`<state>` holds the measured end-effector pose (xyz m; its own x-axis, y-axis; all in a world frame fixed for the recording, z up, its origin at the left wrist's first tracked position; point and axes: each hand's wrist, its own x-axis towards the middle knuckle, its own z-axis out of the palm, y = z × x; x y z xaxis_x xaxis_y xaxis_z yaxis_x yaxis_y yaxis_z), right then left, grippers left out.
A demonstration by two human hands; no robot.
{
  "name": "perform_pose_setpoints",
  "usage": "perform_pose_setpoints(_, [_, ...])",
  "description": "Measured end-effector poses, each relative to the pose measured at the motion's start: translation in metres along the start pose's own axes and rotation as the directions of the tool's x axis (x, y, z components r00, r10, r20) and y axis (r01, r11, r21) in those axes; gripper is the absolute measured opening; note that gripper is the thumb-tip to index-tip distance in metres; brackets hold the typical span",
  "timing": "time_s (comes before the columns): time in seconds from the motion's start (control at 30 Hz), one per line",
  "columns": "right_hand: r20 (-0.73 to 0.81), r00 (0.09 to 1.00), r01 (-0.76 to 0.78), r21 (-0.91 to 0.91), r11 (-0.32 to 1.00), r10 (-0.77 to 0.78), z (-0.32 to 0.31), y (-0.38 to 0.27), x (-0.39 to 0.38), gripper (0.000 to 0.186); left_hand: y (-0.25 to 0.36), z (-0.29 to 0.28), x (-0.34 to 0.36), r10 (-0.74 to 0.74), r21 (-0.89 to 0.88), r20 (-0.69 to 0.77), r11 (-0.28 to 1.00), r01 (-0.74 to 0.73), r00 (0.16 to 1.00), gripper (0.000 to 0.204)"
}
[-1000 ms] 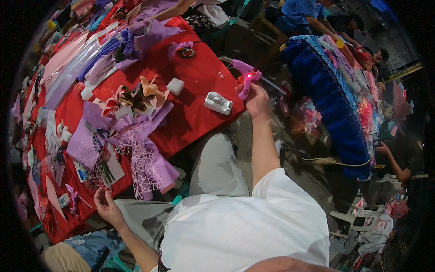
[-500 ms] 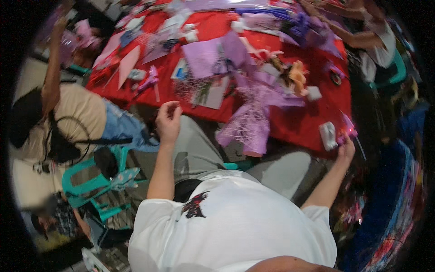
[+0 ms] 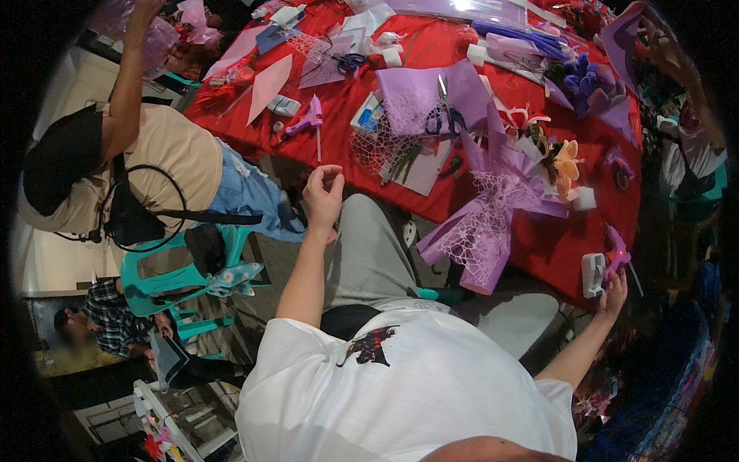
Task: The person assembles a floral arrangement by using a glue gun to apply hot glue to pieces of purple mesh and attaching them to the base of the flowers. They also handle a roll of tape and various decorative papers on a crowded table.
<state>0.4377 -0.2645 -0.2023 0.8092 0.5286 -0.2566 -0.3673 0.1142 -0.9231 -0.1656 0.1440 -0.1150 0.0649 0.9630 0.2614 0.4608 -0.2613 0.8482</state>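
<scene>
At the table's right front corner my right hand (image 3: 613, 294) has its fingers at the handle of a pink glue gun (image 3: 618, 248), whose red light glows. A white block-shaped extension socket (image 3: 593, 275) lies just left of it. My left hand (image 3: 323, 196) is raised before the table's front edge, fingers curled toward the thumb; anything between them is too small to see. Between my hands, a bouquet wrap of purple paper and white-purple netting (image 3: 493, 223) hangs over the edge. Peach flowers (image 3: 567, 165) lie at its top. Scissors (image 3: 444, 115) rest on purple paper (image 3: 400, 88).
On the red tablecloth (image 3: 539, 254) are another pink glue gun (image 3: 309, 119), a white socket (image 3: 284, 105), a tape roll (image 3: 621, 179) and purple flowers (image 3: 589, 81). A person (image 3: 165, 154) is close on my left by green chairs (image 3: 146, 285); another person's arm (image 3: 677, 65) reaches in at far right.
The view has swung, so the table and both hands appear farther right. My right hand stays at the glue gun; my left hand stays raised with curled fingers.
</scene>
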Motion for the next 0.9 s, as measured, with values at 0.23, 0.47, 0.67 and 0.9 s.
perform_pose_setpoints(0.23, [-0.013, 0.998, 0.066, -0.176, 0.982, -0.069, 0.054, -0.022, -0.01, 0.043, -0.006, 0.016, 0.021, 0.013, 0.099, 0.074, 0.995, -0.021, 0.997, 0.012])
perform_pose_setpoints(0.47, [-0.056, 0.998, -0.003, -0.368, 0.93, -0.019, 0.092, -0.042, -0.037, 0.061, -0.015, 0.027, 0.018, -0.038, 0.044, 0.109, 0.998, 0.034, 0.993, 0.014])
perform_pose_setpoints(0.67, [-0.073, 0.996, 0.009, -0.477, 0.879, -0.05, 0.088, -0.041, -0.043, 0.053, -0.019, 0.038, 0.04, 0.145, 0.189, -0.012, 0.972, -0.14, 0.989, 0.014])
perform_pose_setpoints(0.9, [0.082, 0.988, 0.151, -0.54, 0.828, -0.127, 0.097, -0.043, -0.026, 0.042, -0.033, 0.054, 0.072, 0.144, 0.191, -0.049, 0.973, -0.132, 0.988, 0.034])
